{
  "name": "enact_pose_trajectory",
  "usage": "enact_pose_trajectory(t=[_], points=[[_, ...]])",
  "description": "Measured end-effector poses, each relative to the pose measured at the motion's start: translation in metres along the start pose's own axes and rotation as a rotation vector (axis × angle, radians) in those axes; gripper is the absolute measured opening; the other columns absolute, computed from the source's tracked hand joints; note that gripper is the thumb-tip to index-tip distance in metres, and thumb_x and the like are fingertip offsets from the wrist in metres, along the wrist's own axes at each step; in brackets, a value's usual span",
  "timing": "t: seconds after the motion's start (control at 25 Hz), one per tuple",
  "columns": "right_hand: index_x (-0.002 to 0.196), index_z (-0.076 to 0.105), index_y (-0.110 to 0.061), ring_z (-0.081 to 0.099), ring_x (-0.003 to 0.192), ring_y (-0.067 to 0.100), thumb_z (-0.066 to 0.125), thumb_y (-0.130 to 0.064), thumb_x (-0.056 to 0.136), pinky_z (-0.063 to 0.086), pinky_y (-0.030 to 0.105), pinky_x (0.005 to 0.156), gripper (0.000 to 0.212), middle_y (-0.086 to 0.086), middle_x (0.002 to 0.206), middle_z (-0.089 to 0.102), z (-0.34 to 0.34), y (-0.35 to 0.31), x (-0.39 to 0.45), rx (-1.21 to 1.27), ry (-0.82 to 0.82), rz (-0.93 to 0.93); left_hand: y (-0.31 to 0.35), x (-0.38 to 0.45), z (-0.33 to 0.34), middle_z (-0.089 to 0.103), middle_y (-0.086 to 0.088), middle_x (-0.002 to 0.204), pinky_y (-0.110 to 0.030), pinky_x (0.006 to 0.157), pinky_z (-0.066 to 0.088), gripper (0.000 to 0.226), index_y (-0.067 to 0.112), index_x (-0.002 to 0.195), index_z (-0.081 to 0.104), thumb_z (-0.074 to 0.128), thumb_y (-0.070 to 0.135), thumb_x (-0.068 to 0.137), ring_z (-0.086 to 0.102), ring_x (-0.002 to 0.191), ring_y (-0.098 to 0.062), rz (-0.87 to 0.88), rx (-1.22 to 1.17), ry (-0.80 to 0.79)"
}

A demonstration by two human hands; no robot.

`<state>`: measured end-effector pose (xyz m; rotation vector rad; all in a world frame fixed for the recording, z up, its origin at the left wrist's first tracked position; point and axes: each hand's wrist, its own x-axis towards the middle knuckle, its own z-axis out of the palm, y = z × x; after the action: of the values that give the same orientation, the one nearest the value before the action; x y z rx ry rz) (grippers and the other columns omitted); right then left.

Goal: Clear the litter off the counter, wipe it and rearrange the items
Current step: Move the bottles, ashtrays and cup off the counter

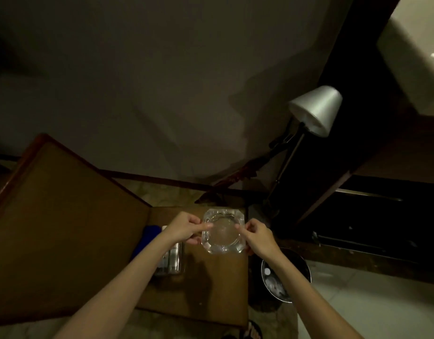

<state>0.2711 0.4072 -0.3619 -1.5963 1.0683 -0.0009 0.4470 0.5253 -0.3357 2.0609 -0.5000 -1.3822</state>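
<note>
While both arms reach forward over the brown surface (pixel 206 289), the two hands hold a clear glass ashtray (pixel 223 231) between them. Its corners are cut off and its round bowl looks bare. The left hand (pixel 184 228) grips the ashtray's left edge, thumb stretched across the rim toward the bowl, the other fingers curled underneath. The right hand (pixel 258 237) has the right edge in the same pinch, thumb on top of the rim, fingers tucked below. Whether the ashtray rests on the surface or is lifted just clear of it, I cannot tell in this dim light. Just under the left wrist lies a clear bottle (pixel 170 261) on its side on the surface, and beside that, further left, a dark blue cloth (pixel 143 241). Left of the left arm stands a large brown panel (pixel 64 228) with a reddish wooden edge. Below the right forearm, on the floor beside the surface, sits a black bin (pixel 284 277) with pale scraps of litter (pixel 276 286) inside. Beyond the right hand, well apart from it, a floor lamp (pixel 315 110) with a white shade leans against the dark wall area.
</note>
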Motion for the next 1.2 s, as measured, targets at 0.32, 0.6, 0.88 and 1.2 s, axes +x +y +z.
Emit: enact_pose_trajectory(t=[0.32,0.6,0.88,1.2], points=[[0.086,0.049,-0.014,0.063,0.061,0.018,0.054,-0.043,0.092,0.054,0.031,0.058,0.03,0.001,0.079,0.059,0.074,0.102,0.105,-0.094,-0.082,0.077,-0.115,0.127,0.021,0.066,-0.007,0.09,-0.023,0.067,0.058,0.034,0.001,0.102,0.064,0.07,0.028,0.084,0.066,0.072,-0.01,-0.108,0.003,0.065],[0.087,0.05,-0.021,0.066,0.071,0.02,0.052,-0.041,0.094,0.058,0.035,0.068,0.021,0.001,0.081,0.064,0.131,0.175,0.162,-0.169,-0.12,0.124,-0.195,0.195,0.045,0.064,-0.014,0.114,-0.026,0.073,0.056,0.036,0.004,0.113,0.058,0.068,0.026,0.086,0.066,0.098,-0.026,-0.221,-0.02,0.119],[0.099,0.057,-0.013,0.067,0.074,0.017,0.051,-0.032,0.096,0.055,0.027,0.064,0.02,0.002,0.086,0.065,0.152,0.197,0.172,-0.243,-0.188,0.212,-0.218,0.213,0.06,0.064,-0.013,0.115,-0.022,0.069,0.055,0.036,0.002,0.117,0.056,0.067,0.019,0.087,0.065,0.089,-0.019,-0.321,0.002,0.166],[0.116,0.052,-0.012,0.054,0.071,0.011,0.054,-0.04,0.094,0.042,0.023,0.06,0.036,-0.002,0.089,0.06,0.119,0.159,0.144,-0.431,-0.185,0.119,-0.178,0.176,0.049,0.061,-0.006,0.112,-0.028,0.081,0.052,0.04,0.008,0.124,0.054,0.065,0.022,0.089,0.06,0.1,-0.02,-0.271,0.076,0.149]])
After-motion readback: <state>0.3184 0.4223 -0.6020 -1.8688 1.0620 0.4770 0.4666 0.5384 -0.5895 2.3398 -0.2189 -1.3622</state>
